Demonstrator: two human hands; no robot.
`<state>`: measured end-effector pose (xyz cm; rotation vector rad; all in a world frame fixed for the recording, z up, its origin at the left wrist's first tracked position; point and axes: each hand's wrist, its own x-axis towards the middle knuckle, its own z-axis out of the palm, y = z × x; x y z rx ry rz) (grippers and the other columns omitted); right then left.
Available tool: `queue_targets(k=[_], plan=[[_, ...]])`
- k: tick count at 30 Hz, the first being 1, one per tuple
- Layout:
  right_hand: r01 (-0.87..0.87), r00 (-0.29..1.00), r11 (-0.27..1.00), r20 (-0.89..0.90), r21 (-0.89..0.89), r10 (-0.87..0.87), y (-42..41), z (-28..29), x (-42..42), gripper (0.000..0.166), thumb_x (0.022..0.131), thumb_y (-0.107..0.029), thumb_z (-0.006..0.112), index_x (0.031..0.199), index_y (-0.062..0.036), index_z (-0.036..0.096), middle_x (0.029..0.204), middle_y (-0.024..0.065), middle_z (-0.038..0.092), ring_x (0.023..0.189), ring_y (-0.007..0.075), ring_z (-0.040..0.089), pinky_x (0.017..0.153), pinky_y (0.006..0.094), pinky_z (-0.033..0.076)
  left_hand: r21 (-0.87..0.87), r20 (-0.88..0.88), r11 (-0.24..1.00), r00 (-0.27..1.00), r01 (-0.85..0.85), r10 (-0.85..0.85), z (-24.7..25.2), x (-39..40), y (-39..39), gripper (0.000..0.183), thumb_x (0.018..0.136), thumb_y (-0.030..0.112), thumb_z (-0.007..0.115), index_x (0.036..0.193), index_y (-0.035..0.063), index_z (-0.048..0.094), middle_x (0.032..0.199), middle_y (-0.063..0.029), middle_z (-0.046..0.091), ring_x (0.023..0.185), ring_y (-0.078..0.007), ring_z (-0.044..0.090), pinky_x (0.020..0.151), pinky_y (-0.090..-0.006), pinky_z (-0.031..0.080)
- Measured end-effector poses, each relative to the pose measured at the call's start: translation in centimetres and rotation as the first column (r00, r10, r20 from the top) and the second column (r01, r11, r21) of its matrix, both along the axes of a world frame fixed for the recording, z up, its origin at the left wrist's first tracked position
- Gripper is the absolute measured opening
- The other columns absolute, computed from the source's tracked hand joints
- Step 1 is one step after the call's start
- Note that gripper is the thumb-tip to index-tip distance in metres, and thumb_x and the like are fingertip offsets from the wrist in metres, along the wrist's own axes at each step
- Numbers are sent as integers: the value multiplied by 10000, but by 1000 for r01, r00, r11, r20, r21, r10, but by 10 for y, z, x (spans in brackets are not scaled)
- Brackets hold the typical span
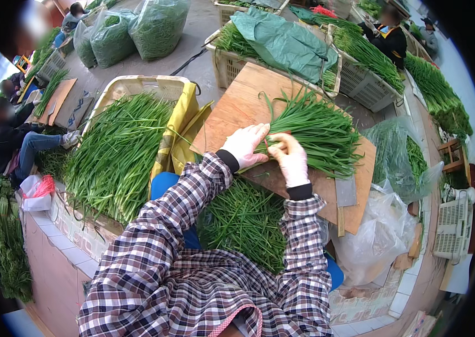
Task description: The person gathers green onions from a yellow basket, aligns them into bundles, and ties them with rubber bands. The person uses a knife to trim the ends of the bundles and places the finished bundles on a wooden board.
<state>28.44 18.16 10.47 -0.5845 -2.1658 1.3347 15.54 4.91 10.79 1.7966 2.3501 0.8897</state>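
Observation:
A bundle of Chinese chives (315, 130) lies on a wooden board (237, 101), its leaves fanned to the right. My left hand (246, 145), in a pale glove, holds the bundle down near its stem end, fingers stretched over it. Close beside it, my gloved right hand (293, 162) has its fingers bent on a thin red tie (268, 141) at the bundle. How far the tie goes around is hidden by the fingers. A cleaver (345, 191) with a wooden handle rests on the board, right of my right hand.
On the left stands a crate (145, 80) heaped with loose chives (119, 156), a yellow sheet (185, 122) over its side. Cut greens (244, 223) lie below the board. Plastic bags (376, 236) sit at right. Beyond are a covered crate (237, 63) and seated people (14, 139).

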Motion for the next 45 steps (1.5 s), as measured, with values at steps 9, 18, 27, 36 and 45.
queue_targets(k=[9, 18, 27, 36, 45], plan=[[-154, 982, 934, 57, -324, 182, 9, 25, -35, 127, 924, -84, 599, 953, 6, 684, 733, 22, 666, 544, 52, 529, 501, 191, 413, -101, 52, 990, 993, -102, 108, 15, 12, 3, 1056, 577, 454, 850, 1411, 23, 366, 1388, -196, 451, 1254, -357, 457, 1057, -422, 366], [-74, 947, 967, 320, 243, -8, -15, 36, -50, 283, 851, -292, 567, 812, -37, 682, 785, 193, 649, 764, 386, 618, 689, 465, 472, -81, 10, 973, 976, -216, 218, 0, 18, 11, 761, 619, 412, 797, 1203, 12, 517, 1037, -169, 617, 951, -335, 613, 813, -417, 517], [85, 980, 971, 193, -224, -42, -50, 30, 36, 353, 922, -158, 572, 612, 11, 571, 513, 35, 527, 451, 117, 498, 443, 282, 406, -285, -49, 936, 979, -206, 200, 9, 18, 7, 658, 705, 440, 754, 1157, 46, 483, 1010, -167, 613, 962, -330, 621, 788, -435, 519], [89, 995, 889, 77, -449, -61, -47, -17, 54, 303, 973, -223, 563, 748, -29, 623, 600, -21, 544, 506, 49, 424, 480, 218, 349, -309, 21, 933, 979, -186, 202, 6, 4, 7, 872, 681, 468, 764, 1349, 43, 399, 1147, -200, 586, 1059, -366, 583, 853, -446, 501], [-117, 990, 827, -127, -549, 56, -16, 39, 23, 366, 1004, -327, 498, 815, -41, 627, 755, 61, 686, 594, 99, 595, 551, 216, 453, 265, -12, 962, 998, -64, 69, -1, 24, 13, 115, 674, 142, 726, 775, 95, 699, 1014, -46, 669, 986, -257, 605, 877, -384, 450]])
